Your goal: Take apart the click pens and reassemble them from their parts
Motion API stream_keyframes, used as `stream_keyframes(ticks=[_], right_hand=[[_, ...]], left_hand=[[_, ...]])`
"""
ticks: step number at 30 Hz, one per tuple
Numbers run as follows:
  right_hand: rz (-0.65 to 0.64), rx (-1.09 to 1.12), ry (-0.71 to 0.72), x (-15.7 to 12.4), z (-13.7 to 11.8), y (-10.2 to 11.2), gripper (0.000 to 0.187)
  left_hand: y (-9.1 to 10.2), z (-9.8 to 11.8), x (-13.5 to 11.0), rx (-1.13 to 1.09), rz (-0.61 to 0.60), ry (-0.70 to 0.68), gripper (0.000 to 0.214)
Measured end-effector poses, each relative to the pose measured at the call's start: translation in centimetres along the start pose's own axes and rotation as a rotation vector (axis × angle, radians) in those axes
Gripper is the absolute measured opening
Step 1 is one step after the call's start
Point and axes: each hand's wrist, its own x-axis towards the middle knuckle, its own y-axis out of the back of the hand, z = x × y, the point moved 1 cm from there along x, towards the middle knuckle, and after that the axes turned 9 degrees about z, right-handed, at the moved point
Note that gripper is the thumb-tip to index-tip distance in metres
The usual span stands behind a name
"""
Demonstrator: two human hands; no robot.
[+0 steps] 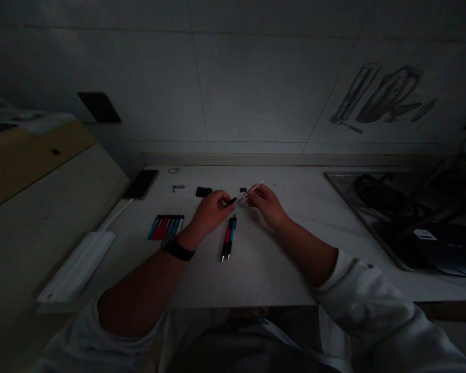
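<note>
My left hand [212, 213] pinches a short black pen part [230, 201] between thumb and fingers. Opposite it, my right hand [268, 205] grips a thin white pen refill [257, 186], its tip pointing at the black part with a small gap between them. Just below my hands lie a red pen [227, 235] and a blue pen [232, 235], side by side with silver tips toward me. Left of my left wrist is a row of red, blue and white pen barrels [166, 227]. Several black pen parts [204, 191] stand behind my left hand, and small dark pieces [243, 190] lie between both hands.
Small springs [178, 187] and a thin ring-shaped item [174, 170] lie at the back left. A phone [142, 184] and a white power strip [77, 267] are at the left. A metal-rimmed hob [373, 235] with dark objects fills the right. A tiled wall [256, 93] rises behind.
</note>
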Motion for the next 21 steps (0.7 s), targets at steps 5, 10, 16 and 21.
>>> stream_keyframes(ticks=[5, 10, 16, 21], right_hand=[[-0.098, -0.034, -0.001, -0.5, 0.2, -0.6, 0.039], [-0.104, -0.019, 0.01, -0.7, -0.3, -0.5, 0.041], [0.079, -0.167, 0.193, 2.2, -1.5, 3.1, 0.029], [0.302, -0.498, 0.394, 5.4, -1.2, 7.6, 0.038]], left_hand=[[-0.3, 0.6, -0.2, -0.174, -0.007, 0.062, 0.017], [-0.3, 0.6, -0.1, -0.237, -0.009, 0.114, 0.019], [-0.2, 0.2, 0.2, -0.31, 0.005, 0.196, 0.023], [0.0, 0.0, 0.4, -0.332, 0.013, 0.208, 0.023]])
